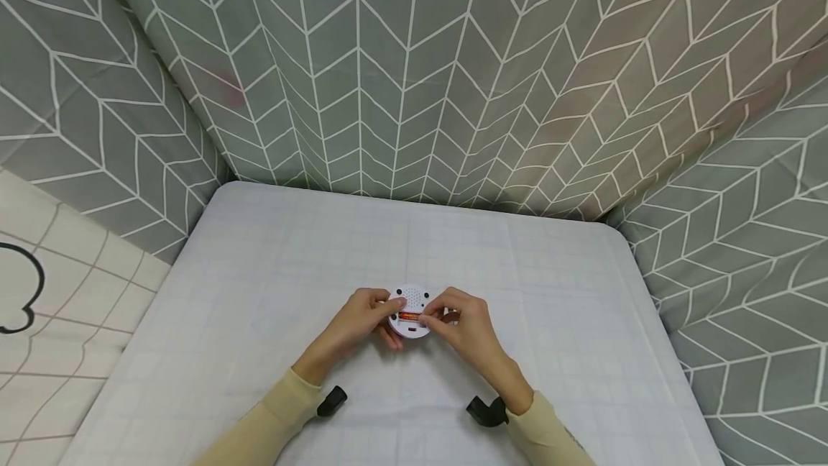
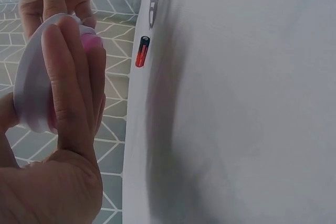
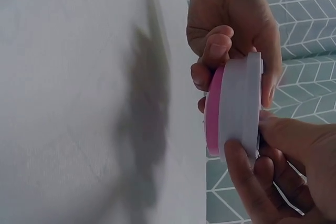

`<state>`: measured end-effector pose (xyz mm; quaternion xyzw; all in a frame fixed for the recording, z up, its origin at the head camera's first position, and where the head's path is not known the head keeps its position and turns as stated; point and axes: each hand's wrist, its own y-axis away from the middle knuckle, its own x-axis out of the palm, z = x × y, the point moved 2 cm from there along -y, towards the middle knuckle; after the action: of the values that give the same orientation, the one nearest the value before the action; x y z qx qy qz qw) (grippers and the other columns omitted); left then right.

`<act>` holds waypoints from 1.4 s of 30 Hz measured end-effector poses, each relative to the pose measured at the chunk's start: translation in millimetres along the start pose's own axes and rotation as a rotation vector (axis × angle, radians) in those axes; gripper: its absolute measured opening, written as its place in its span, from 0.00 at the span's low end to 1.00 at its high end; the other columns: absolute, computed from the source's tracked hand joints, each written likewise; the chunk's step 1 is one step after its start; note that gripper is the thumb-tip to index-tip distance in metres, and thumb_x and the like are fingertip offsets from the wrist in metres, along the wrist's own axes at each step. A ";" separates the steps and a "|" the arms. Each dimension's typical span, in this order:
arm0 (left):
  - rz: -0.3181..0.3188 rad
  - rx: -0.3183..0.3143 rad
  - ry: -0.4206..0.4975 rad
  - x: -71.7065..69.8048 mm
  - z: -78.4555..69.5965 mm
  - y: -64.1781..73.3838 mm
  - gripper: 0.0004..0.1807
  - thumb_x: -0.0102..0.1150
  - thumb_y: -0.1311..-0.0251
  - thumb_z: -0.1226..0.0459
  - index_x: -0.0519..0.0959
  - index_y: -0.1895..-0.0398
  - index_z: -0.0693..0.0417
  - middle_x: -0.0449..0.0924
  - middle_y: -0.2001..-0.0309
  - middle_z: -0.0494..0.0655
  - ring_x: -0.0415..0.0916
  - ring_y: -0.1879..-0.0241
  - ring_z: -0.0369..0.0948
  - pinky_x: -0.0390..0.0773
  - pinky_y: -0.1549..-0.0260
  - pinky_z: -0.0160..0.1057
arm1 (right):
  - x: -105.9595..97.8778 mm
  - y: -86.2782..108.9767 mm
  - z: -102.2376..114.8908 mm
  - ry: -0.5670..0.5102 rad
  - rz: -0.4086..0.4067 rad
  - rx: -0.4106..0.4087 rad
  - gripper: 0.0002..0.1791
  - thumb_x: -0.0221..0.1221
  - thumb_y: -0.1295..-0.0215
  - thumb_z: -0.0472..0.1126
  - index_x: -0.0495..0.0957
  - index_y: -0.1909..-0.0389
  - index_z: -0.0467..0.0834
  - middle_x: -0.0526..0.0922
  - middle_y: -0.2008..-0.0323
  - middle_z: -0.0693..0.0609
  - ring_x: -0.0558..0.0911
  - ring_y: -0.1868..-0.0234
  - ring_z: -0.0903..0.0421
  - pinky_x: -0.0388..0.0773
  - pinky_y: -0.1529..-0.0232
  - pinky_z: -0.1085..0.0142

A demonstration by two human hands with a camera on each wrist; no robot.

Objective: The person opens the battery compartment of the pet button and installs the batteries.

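Note:
Between my hands is a round white device (image 1: pixel 412 298) with a pink face (image 3: pixel 213 111). Its back, with speaker holes and a battery slot, faces up in the head view. An orange-red battery (image 1: pixel 409 316) lies in the slot. My left hand (image 1: pixel 366 315) grips the device from the left, thumb on the back and fingers underneath. From the right, my right hand (image 1: pixel 467 326) holds the rim, its thumb at the battery's right end. The fingertips hide that end of the slot. In the left wrist view, another red-and-dark battery (image 2: pixel 142 52) lies on the table.
A small pale grey piece (image 2: pixel 153 10), its kind unclear, lies past the loose battery. A white cloth covers the table (image 1: pixel 310 250). Grey patterned curtains (image 1: pixel 401 92) hang behind it and at its sides. Black wrist mounts (image 1: pixel 486 412) stick out from the sleeves.

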<state>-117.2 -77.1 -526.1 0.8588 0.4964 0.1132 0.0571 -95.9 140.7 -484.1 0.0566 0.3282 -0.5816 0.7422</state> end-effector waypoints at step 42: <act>-0.073 -0.055 0.011 -8.0 1.0 0.1 0.18 0.61 0.25 0.57 0.79 0.58 0.68 0.89 0.71 0.59 0.88 0.80 0.49 0.90 0.72 0.47 | -5.9 -5.3 -52.2 0.383 -0.063 0.277 0.11 0.78 0.46 0.33 0.87 0.64 0.44 0.88 0.70 0.55 0.82 0.67 0.59 0.80 0.61 0.63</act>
<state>-120.7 -84.1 -528.2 0.8376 0.5243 0.1295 0.0822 -123.3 168.3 -519.8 0.2568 0.3818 -0.6226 0.6329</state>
